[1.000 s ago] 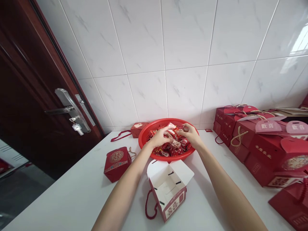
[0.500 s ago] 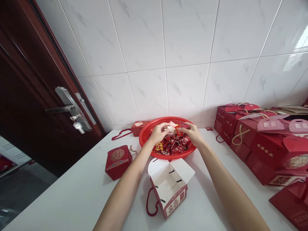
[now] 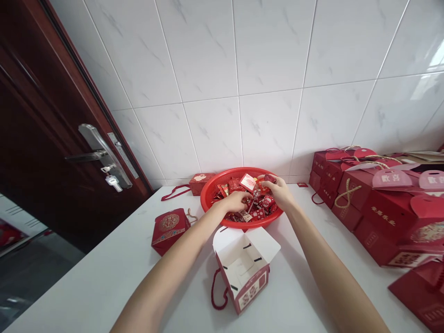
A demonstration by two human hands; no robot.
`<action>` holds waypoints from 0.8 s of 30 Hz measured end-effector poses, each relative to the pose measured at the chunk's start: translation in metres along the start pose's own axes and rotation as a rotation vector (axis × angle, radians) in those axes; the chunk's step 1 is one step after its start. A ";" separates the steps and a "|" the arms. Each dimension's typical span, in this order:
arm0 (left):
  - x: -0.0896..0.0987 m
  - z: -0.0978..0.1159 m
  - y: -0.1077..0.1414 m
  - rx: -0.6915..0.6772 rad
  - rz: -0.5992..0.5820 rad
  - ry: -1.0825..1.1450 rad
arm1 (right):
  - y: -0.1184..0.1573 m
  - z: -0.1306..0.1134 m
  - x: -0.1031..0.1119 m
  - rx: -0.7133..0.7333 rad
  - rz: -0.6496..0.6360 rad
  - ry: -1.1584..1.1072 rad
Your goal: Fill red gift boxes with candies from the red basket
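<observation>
A red plastic basket (image 3: 205, 196) full of wrapped candies (image 3: 257, 214) stands against the wall. My left hand (image 3: 237, 202) is down among the candies with its fingers curled; what they grip, if anything, is hidden. Over the basket's right side, my right hand (image 3: 279, 188) pinches a dark red wrapped candy (image 3: 269, 178). A pale pink and white packet (image 3: 248, 181) lies on the pile between the hands. In front of the basket sits an open gift box (image 3: 243, 273), its white inside showing and its flaps folded out.
Closed red gift boxes (image 3: 374, 203) with rope handles line the right side. A red box (image 3: 169, 230) stands left of my left forearm, and a smaller box (image 3: 201, 184) touches the basket's left. A dark door (image 3: 41, 115) with keys is at left.
My left hand has moved down and nearer into the candies, baring the pink and white packet. My right hand has barely shifted and keeps its candy.
</observation>
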State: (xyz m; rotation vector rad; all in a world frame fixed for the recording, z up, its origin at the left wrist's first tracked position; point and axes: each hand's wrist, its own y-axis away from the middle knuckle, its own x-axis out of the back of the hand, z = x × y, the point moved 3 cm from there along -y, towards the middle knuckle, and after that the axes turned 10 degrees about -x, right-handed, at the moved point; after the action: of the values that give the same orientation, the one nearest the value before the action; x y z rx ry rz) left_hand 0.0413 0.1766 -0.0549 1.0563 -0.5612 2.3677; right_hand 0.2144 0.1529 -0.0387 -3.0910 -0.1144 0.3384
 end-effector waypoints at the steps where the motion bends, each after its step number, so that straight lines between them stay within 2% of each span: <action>1: -0.002 0.000 -0.001 -0.004 -0.034 -0.013 | 0.000 0.000 0.000 -0.011 -0.008 -0.007; 5: -0.007 0.000 -0.004 -0.024 -0.111 -0.057 | -0.002 0.001 0.000 -0.030 -0.013 -0.019; 10: -0.003 0.008 -0.006 -0.059 -0.084 -0.086 | 0.000 0.001 0.000 -0.020 -0.019 -0.021; 13: 0.004 0.014 -0.005 -0.089 -0.004 -0.050 | 0.001 0.001 0.000 -0.011 -0.028 -0.028; 18: 0.017 0.013 -0.003 -0.096 0.240 0.216 | 0.001 0.001 -0.001 0.000 -0.038 -0.049; 21: 0.020 0.011 -0.003 -0.122 0.295 0.285 | 0.002 -0.001 -0.002 -0.009 -0.072 -0.073; 24: 0.021 0.014 -0.003 -0.172 0.313 0.268 | 0.004 -0.002 -0.005 -0.041 -0.179 -0.081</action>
State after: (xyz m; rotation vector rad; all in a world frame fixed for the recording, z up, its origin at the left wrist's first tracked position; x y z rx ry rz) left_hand 0.0384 0.1765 -0.0294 0.5964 -0.8618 2.6142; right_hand 0.2106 0.1481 -0.0356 -3.0760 -0.4017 0.4594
